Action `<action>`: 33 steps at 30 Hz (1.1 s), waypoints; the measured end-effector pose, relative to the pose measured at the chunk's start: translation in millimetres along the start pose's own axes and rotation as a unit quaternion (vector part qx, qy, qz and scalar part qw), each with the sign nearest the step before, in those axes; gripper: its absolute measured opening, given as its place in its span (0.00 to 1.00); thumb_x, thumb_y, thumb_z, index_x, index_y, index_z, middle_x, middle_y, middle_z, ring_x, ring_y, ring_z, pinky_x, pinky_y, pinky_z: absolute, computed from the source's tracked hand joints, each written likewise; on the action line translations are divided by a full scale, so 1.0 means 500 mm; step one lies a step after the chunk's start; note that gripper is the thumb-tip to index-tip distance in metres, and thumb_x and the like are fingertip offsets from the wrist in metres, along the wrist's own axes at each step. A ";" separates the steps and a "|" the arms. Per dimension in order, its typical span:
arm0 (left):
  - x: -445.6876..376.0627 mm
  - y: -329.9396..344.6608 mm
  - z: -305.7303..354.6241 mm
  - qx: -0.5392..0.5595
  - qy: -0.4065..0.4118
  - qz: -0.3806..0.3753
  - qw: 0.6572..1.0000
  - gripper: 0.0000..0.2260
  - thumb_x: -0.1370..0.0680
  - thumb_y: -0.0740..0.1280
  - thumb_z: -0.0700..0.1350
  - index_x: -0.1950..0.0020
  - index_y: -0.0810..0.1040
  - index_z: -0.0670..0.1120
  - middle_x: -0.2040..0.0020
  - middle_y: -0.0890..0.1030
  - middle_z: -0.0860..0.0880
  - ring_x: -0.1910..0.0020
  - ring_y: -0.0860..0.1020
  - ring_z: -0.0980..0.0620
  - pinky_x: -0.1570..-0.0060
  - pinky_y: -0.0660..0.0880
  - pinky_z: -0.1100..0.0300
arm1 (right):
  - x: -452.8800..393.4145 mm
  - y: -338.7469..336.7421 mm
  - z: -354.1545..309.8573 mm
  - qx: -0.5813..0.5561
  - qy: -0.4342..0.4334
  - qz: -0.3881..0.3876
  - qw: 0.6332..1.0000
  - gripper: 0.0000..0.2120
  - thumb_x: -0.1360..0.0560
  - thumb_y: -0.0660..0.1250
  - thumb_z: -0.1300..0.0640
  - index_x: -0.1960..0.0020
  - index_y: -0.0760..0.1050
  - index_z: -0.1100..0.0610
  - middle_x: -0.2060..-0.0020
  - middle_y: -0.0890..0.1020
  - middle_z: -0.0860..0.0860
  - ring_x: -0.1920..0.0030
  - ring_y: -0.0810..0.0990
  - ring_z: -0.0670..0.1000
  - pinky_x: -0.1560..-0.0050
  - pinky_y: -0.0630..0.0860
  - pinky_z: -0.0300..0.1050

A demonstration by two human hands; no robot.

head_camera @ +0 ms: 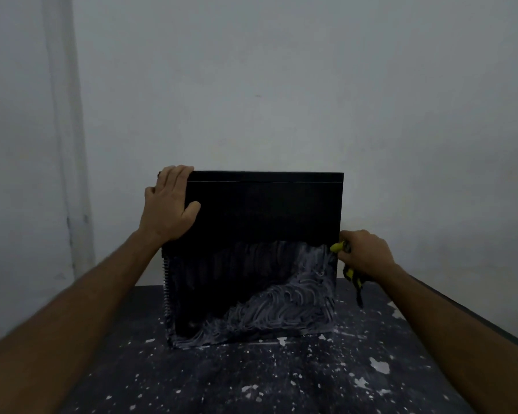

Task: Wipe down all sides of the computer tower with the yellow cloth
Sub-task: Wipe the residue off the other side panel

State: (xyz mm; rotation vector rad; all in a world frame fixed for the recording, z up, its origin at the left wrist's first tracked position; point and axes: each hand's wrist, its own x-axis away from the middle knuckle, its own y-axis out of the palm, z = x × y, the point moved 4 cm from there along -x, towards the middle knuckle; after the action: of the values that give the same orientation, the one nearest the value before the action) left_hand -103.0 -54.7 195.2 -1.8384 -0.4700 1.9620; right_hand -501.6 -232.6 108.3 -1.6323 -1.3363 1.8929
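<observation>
Currently the computer tower stands upright on the paint-speckled dark desk, broad side panel facing the camera, plain pale wall behind. Left hand steadies it at the top left corner: fingers hooked over the top edge, thumb lying flat on the panel. Right hand is at the tower's right edge, about mid-height, fingers curled tight round the bunched yellow cloth; a tail of cloth hangs below the hand, just off the desk. Progress, judging by the panel: upper half looks clean and uniformly black; lower half carries pale streaky smears, heaviest at the lower right, thinner toward the left. Can't tell if that's dust not yet reached or residue being spread. So this face reads as roughly half done. Cloth position suggests the right-hand narrow side is being worked now, or a stroke has just run off the edge. Top, back, left side and far panel: condition not visible, so assume they're outstanding. Speckles on the desk near the base could re-soil the bottom edge.
</observation>
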 end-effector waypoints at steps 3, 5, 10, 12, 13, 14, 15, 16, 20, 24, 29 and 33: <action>0.000 0.001 -0.003 -0.002 -0.002 -0.001 1.000 0.34 0.27 0.57 0.54 0.21 0.62 0.46 0.23 0.65 0.48 0.22 0.58 0.48 0.36 0.64 0.41 | 0.002 -0.005 0.014 -0.045 0.026 0.054 0.997 0.08 0.22 0.68 0.52 0.48 0.73 0.55 0.59 0.79 0.54 0.62 0.76 0.56 0.67 0.69 0.46; 0.000 0.002 -0.003 -0.004 0.000 -0.002 1.000 0.34 0.28 0.57 0.54 0.22 0.62 0.46 0.23 0.65 0.47 0.22 0.59 0.48 0.37 0.65 0.40 | 0.005 0.005 0.013 -0.033 -0.008 0.009 0.999 0.09 0.22 0.68 0.50 0.46 0.74 0.54 0.57 0.80 0.55 0.61 0.76 0.56 0.66 0.69 0.46; 0.000 0.005 0.002 -0.005 -0.001 0.000 1.000 0.33 0.28 0.57 0.54 0.22 0.63 0.46 0.24 0.65 0.47 0.23 0.59 0.48 0.37 0.65 0.40 | 0.013 0.005 0.017 -0.020 -0.003 0.036 0.999 0.10 0.21 0.67 0.49 0.49 0.73 0.56 0.60 0.78 0.54 0.63 0.76 0.57 0.68 0.68 0.47; 0.001 0.004 0.001 -0.004 -0.005 0.002 1.000 0.33 0.27 0.57 0.53 0.22 0.63 0.46 0.23 0.65 0.47 0.22 0.58 0.48 0.37 0.65 0.40 | 0.016 0.014 -0.007 -0.009 -0.039 0.003 0.999 0.11 0.21 0.67 0.47 0.47 0.75 0.55 0.60 0.80 0.55 0.61 0.79 0.58 0.66 0.73 0.47; 0.001 0.004 0.001 -0.003 -0.005 0.000 1.000 0.33 0.27 0.57 0.53 0.22 0.63 0.46 0.23 0.65 0.48 0.22 0.58 0.48 0.37 0.65 0.40 | 0.017 0.020 -0.011 0.002 -0.038 -0.011 0.999 0.12 0.22 0.66 0.47 0.48 0.76 0.56 0.61 0.80 0.54 0.62 0.79 0.58 0.66 0.73 0.47; 0.001 0.005 0.000 -0.002 -0.005 -0.002 1.000 0.33 0.27 0.57 0.53 0.22 0.63 0.46 0.23 0.65 0.48 0.22 0.58 0.48 0.37 0.65 0.40 | 0.019 0.020 -0.011 0.001 -0.017 -0.007 1.000 0.12 0.23 0.66 0.48 0.51 0.75 0.57 0.63 0.78 0.54 0.63 0.78 0.58 0.66 0.72 0.47; 0.000 0.005 0.001 -0.002 -0.005 -0.002 1.000 0.33 0.27 0.57 0.53 0.22 0.63 0.46 0.23 0.65 0.48 0.22 0.58 0.48 0.36 0.65 0.40 | 0.019 0.018 -0.008 -0.014 0.004 0.013 1.000 0.12 0.23 0.66 0.49 0.54 0.73 0.58 0.65 0.76 0.54 0.64 0.77 0.59 0.67 0.72 0.48; 0.000 0.005 0.001 -0.001 -0.005 0.000 1.000 0.32 0.27 0.57 0.53 0.22 0.63 0.46 0.23 0.65 0.48 0.22 0.58 0.48 0.37 0.65 0.40 | 0.021 0.019 -0.007 -0.035 0.020 0.036 0.999 0.12 0.23 0.67 0.49 0.55 0.71 0.58 0.65 0.75 0.54 0.65 0.76 0.59 0.68 0.72 0.49; 0.000 0.006 -0.001 -0.003 -0.004 0.003 1.000 0.32 0.27 0.56 0.53 0.22 0.63 0.46 0.23 0.65 0.48 0.22 0.58 0.48 0.37 0.65 0.40 | 0.033 0.038 -0.037 -0.017 -0.019 -0.027 0.999 0.13 0.22 0.66 0.47 0.54 0.72 0.56 0.66 0.74 0.52 0.65 0.76 0.56 0.68 0.71 0.47; 0.001 0.006 0.002 0.000 -0.005 0.006 1.000 0.32 0.27 0.57 0.52 0.22 0.62 0.46 0.23 0.65 0.48 0.22 0.58 0.48 0.36 0.64 0.40 | 0.033 0.035 -0.038 -0.076 0.036 0.045 0.995 0.12 0.23 0.68 0.50 0.54 0.71 0.58 0.66 0.73 0.51 0.66 0.73 0.56 0.70 0.64 0.46; 0.001 0.006 0.002 0.004 -0.003 0.010 1.000 0.33 0.27 0.57 0.52 0.22 0.63 0.46 0.23 0.65 0.48 0.22 0.58 0.49 0.36 0.64 0.42 | 0.031 0.039 -0.059 -0.033 0.010 0.002 0.999 0.12 0.24 0.68 0.49 0.55 0.73 0.58 0.68 0.72 0.50 0.66 0.73 0.55 0.70 0.65 0.45; 0.001 0.007 0.001 0.001 -0.005 0.008 1.000 0.33 0.27 0.57 0.53 0.22 0.62 0.46 0.23 0.64 0.48 0.22 0.58 0.49 0.36 0.64 0.42 | 0.039 0.048 -0.079 -0.041 -0.025 -0.003 0.999 0.11 0.22 0.66 0.49 0.54 0.68 0.55 0.65 0.74 0.52 0.65 0.76 0.57 0.69 0.71 0.49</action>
State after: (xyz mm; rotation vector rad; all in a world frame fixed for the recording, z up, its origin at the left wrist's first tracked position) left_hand -103.5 -57.6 193.1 -1.8380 -0.4574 1.9819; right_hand -464.3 -213.5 80.9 -1.6263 -1.4566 1.9105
